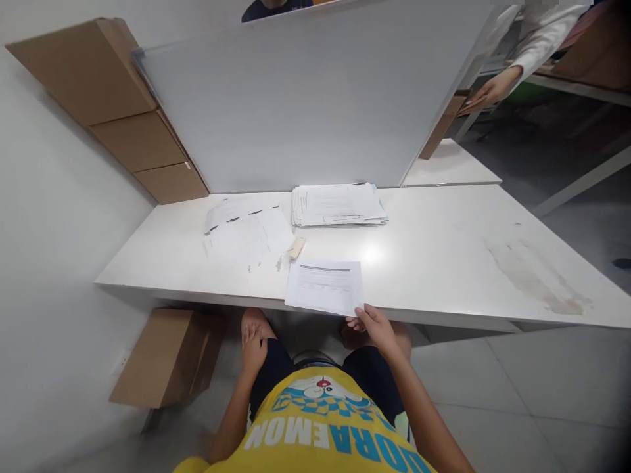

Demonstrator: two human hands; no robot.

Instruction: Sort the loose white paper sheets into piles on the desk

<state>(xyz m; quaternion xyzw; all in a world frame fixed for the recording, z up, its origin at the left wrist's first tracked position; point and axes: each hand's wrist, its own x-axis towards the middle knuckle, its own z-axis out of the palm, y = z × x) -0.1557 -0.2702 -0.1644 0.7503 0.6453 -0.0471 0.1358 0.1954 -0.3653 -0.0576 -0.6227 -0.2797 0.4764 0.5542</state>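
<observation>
The right hand (375, 326) pinches the near corner of a printed sheet (325, 286) at the counter (444, 263) edge, lower centre; the left hand (254, 341) rests curled on the knee, holding nothing. Lifting seems underway; a firmer pinch is needed. A paper stack (338, 205) lies beyond.

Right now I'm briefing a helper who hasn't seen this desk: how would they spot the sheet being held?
On the white table, look at the near edge, below the paper stack. The single sheet overhangs that edge, pinched at its corner by the right hand; it alone lies apart.
</observation>
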